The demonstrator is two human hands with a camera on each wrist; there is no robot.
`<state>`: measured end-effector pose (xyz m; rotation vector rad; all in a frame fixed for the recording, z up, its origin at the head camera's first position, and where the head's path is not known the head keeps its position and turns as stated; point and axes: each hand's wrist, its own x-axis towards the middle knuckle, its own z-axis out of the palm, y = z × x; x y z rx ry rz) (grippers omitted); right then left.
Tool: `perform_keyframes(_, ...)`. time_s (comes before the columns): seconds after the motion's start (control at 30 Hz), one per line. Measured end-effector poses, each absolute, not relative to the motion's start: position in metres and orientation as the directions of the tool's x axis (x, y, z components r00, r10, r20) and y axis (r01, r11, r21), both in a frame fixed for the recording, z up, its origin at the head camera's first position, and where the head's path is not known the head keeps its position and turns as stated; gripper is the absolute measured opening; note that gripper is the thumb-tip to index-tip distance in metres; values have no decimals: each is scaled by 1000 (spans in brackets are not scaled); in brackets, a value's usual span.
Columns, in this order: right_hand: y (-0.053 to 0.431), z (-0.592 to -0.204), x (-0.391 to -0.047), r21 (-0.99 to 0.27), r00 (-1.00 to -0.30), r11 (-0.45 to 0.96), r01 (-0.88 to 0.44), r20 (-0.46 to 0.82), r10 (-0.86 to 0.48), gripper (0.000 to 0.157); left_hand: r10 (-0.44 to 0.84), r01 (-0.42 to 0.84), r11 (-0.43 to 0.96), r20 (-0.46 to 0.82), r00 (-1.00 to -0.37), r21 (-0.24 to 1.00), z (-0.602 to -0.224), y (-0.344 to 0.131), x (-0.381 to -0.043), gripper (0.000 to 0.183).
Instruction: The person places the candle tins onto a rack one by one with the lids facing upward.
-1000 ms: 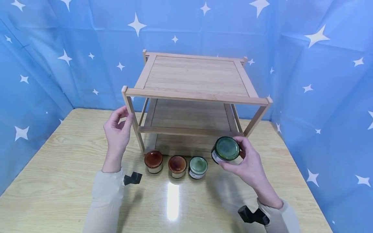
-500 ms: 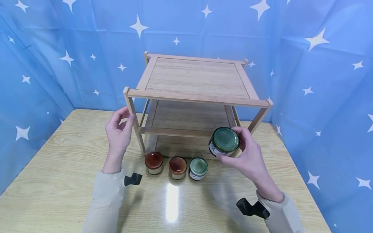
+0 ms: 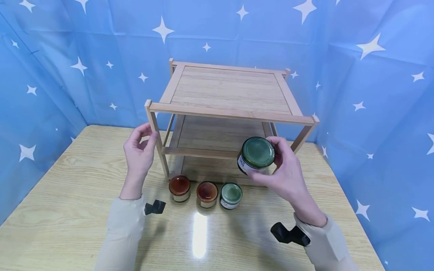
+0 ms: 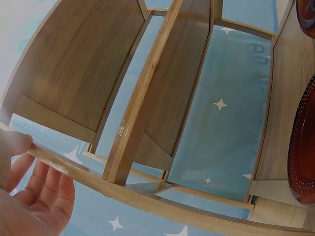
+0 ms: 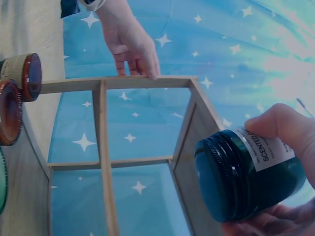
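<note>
My right hand (image 3: 286, 175) grips a dark green scented candle jar (image 3: 258, 152), with its white label (image 5: 266, 150) partly under the thumb in the right wrist view. In the head view the jar overlaps the middle shelf's front rail, at the right end of a wooden shelf rack (image 3: 230, 88). My left hand (image 3: 139, 152) pinches the rack's front left post (image 4: 83, 172) between thumb and fingers. Before the rack stand two reddish-brown candle jars, one at the left (image 3: 179, 188) and one in the middle (image 3: 207, 194). Beside them is a lighter green candle jar (image 3: 231, 195).
The rack has three levels, with a middle shelf (image 3: 220, 133) under the top board and a low one near the table (image 3: 68, 195). A blue star-printed curtain (image 3: 112, 75) hangs behind and along both sides. Each wrist wears a black camera mount (image 3: 155, 207).
My right hand has raised the dark green candle jar and brought it slightly left, up over the middle shelf's rail in view. The left hand has stayed on the post.
</note>
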<state>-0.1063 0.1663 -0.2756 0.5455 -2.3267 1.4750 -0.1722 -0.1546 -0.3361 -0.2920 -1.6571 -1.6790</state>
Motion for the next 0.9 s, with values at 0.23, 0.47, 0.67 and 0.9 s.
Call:
perform_keyframes(0.23, 159, -260, -109, -788, -866, 363, -496, 480, -142, 64, -343, 631, 119, 628, -698, 767, -336, -155, -172, 23)
perform_keyframes(0.47, 152, -248, -115, -780, -849, 340, -526, 503, -160, 67, -337, 633, 131, 635, -695, 763, -336, -155, -172, 24)
perform_keyframes(0.67, 145, -240, -120, -778, -829, 286, -560, 531, -178, 68, -336, 625, 135, 629, -701, 769, -336, -155, -173, 23)
perform_keyframes(0.9, 138, -233, -123, -777, -827, 283, -562, 530, -186, 65, -340, 615, 136, 620, -707, 776, -336, -155, -174, 23)
